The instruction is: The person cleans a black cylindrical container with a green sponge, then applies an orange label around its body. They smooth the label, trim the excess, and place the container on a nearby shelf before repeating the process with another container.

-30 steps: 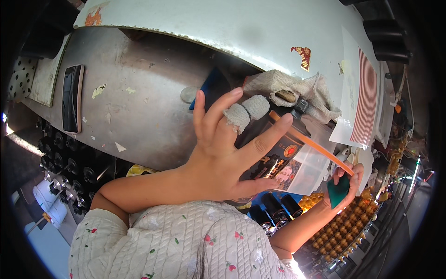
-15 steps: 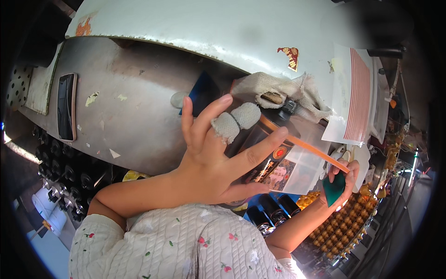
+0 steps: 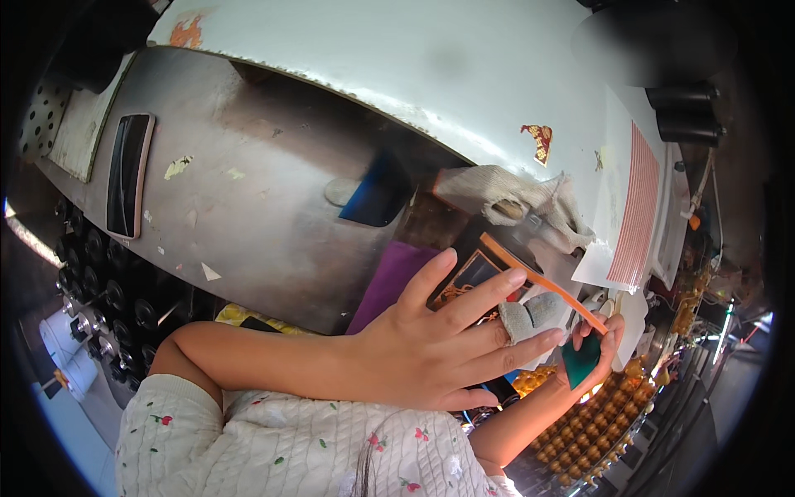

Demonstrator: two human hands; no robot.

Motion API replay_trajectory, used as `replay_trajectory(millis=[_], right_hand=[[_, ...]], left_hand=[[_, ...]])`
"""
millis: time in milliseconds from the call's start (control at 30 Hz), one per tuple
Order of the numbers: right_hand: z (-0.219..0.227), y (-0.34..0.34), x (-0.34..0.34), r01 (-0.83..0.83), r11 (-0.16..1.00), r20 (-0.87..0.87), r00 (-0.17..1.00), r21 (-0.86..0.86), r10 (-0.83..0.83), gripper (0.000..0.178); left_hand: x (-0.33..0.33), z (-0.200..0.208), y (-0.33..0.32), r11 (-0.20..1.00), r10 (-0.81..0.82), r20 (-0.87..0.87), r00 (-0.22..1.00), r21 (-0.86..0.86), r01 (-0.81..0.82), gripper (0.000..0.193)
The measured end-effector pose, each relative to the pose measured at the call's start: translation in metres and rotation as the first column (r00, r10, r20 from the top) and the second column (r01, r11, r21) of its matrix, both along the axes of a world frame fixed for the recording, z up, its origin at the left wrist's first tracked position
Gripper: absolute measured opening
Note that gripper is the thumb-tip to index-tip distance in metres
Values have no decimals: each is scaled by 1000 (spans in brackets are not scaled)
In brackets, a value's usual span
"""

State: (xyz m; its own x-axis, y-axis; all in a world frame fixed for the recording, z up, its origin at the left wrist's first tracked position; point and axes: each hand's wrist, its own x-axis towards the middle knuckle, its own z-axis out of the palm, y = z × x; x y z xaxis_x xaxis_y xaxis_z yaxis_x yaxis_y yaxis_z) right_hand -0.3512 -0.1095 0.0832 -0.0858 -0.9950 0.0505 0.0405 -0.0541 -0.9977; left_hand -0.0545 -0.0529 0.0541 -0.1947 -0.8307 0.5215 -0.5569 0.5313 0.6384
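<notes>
My left hand point(image 3: 451, 344) is spread, palm down, over a dark printed label point(image 3: 472, 277). A pale knitted cover sits on one of its fingers. An orange strip point(image 3: 546, 286) runs from the label toward my right hand point(image 3: 600, 348). That hand is closed around a flat green piece point(image 3: 581, 363), with its fingertips at the strip's lower end. What lies under my left palm is hidden. Beyond the label rests a crumpled pale knit glove point(image 3: 497, 186). A purple sheet point(image 3: 393, 277) shows beside my left wrist.
On the metal table point(image 3: 273, 174) lie a phone point(image 3: 130, 176) at left and a dark blue piece point(image 3: 377, 190). A white ledge point(image 3: 397, 62) runs along the back. Black cylinders point(image 3: 95, 282) stand at lower left. Rows of amber round objects point(image 3: 584, 435) are at lower right.
My left hand has shifted right and down, its covered finger now nearer my right hand. The purple sheet has come into sight. My right hand still grips the green piece.
</notes>
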Motion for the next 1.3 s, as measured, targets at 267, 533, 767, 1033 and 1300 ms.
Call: replay_trajectory(millis=[267,533,767,1033,1300], right_hand=[[-1,1,-4,-45,999,32,999,23,44,27],[-2,2,-6,-44,999,17,999,22,44,27],[-4,1,1,0,1000,16,1000,6,0,25],[-6,3,-6,-36,999,35,999,25,35,24],[-9,3,-2,-51,999,66,997,1,50,22]], left_hand=[[7,-3,4,998,14,-1,1000,60,-14,85],[19,-8,5,970,121,-15,993,212,-115,78],[24,-15,3,962,152,-17,988,231,-144,84],[27,-14,3,960,120,-2,993,256,-115,99],[26,-8,3,992,81,50,996,91,-85,102]])
